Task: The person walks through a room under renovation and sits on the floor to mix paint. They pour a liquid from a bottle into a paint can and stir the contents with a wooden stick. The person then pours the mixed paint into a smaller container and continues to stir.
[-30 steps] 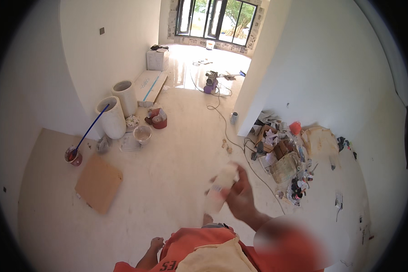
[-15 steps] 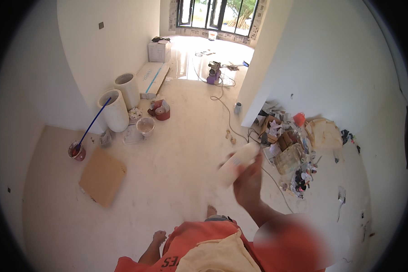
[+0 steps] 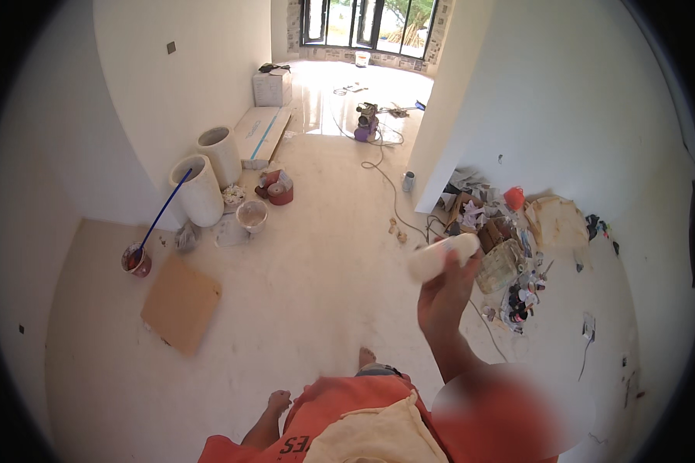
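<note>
1. Whitish, elongated, rounded bottle-like container point(image 3: 432, 261), probably plastic: held up over the pale, dusty floor point(image 3: 316, 270), ahead of the body and to the right, lying near sideways with a slight tilt
2. Right-hand grip point(image 3: 446, 297): fingers closed round the right part of the container, thumb and fingers pinching it from below and behind; left part sticks out free
3. Left-hand grip point(image 3: 279, 400): hangs low beside the orange-red cloth shirt point(image 3: 332, 393), fingers loosely curled, no object visible in it (too small to tell how far open)
4. Handling, my guess: light, since one raised hand carries it; walls likely stiff with some give; smooth skin may slip if the palm is dusty; not very fragile; fill level unknown
5. Best hold: round the mid-body, thumb opposite the fingers, moderate squeeze; the present hold is toward one end, so the free end could swing
6. Mixed heap of rubbish and bottles point(image 3: 483, 212) lies on the floor beyond and right, apparently not touched
</note>
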`<state>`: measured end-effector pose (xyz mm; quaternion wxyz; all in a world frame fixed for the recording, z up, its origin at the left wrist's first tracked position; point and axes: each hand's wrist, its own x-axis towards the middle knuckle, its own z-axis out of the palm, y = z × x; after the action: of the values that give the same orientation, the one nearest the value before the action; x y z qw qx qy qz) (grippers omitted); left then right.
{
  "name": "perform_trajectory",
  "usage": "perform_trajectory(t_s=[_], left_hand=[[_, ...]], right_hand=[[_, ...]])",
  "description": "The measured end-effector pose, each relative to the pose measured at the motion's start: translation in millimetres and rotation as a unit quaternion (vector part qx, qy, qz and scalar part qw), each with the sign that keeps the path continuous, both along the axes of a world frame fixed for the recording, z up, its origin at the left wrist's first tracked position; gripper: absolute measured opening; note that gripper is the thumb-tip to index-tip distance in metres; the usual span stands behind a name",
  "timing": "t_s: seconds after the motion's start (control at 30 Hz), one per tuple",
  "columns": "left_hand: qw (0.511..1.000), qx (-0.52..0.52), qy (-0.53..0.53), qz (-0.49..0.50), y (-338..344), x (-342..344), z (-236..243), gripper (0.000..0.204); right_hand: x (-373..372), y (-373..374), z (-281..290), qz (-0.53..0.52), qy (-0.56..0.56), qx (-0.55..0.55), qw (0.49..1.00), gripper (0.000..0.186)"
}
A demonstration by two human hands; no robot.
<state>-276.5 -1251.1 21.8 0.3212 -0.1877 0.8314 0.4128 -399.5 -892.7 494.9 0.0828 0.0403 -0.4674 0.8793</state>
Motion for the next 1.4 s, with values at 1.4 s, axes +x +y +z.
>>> perform_trajectory(t_s=[1.4], left_hand=[[0.796, -0.074, 0.039, -0.599, 503, 10, 83, 0.043]], right_hand=[[373, 358, -71, -0.644, -0.045, -0.026, 0.763, 0.069]])
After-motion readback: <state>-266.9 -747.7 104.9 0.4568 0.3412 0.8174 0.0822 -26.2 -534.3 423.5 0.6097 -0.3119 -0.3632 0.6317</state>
